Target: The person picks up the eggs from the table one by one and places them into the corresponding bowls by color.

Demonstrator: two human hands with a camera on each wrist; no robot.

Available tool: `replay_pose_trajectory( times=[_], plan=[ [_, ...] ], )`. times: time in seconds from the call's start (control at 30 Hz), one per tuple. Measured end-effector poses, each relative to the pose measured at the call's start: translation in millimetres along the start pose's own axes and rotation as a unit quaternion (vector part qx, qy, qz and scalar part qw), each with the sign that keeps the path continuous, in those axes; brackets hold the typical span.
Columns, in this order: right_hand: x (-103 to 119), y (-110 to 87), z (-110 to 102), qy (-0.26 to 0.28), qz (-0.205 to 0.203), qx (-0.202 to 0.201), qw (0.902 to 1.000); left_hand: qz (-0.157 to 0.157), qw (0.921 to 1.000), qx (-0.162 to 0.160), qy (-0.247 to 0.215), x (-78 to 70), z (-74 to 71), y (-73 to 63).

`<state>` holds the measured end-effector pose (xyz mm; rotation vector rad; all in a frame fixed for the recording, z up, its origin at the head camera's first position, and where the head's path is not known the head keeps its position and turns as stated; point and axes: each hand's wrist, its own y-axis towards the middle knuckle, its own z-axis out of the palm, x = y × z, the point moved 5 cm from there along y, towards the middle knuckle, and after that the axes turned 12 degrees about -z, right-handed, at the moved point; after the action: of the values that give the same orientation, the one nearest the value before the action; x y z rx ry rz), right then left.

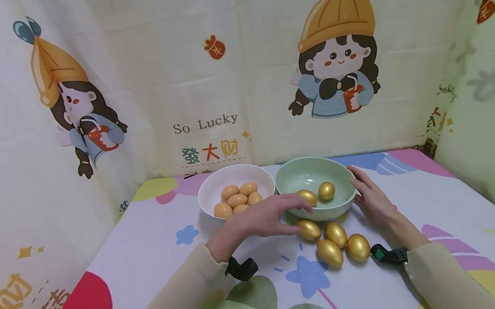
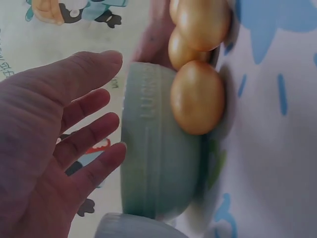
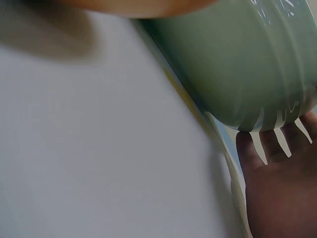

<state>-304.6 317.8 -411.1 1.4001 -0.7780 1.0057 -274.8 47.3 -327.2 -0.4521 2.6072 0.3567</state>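
Observation:
A green bowl point(image 1: 333, 211) stands on the table with two gold eggs point(image 1: 326, 190) visible in it. My right hand point(image 1: 375, 204) rests against the bowl's right side with fairly straight fingers; in the right wrist view its fingers touch the green wall. My left hand point(image 1: 265, 216) hovers at the bowl's front left, thumb and fingers spread apart and holding nothing. In the left wrist view, air shows between those fingers and the bowl. Several more gold eggs point(image 1: 329, 253) lie grouped on the table in front of the bowl, the nearest close to the left thumb.
Left of the green bowl, close beside it, is a white bowl point(image 1: 207, 195) holding several brown eggs point(image 1: 237, 200). The left forearm passes in front of it. A patterned cloth point(image 1: 150, 242) covers the table, and a printed curtain point(image 1: 268, 76) hangs behind.

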Motion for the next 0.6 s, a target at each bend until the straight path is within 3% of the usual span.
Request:
replay_pose_trajectory(
  times=[0.6],
  plan=[
    [-1, 0.7, 1, -0.001, 0.0, 0.002, 1.0, -0.009, 0.9987, 0.019, 0.047, 12.4, 27.8, 2.7]
  ],
)
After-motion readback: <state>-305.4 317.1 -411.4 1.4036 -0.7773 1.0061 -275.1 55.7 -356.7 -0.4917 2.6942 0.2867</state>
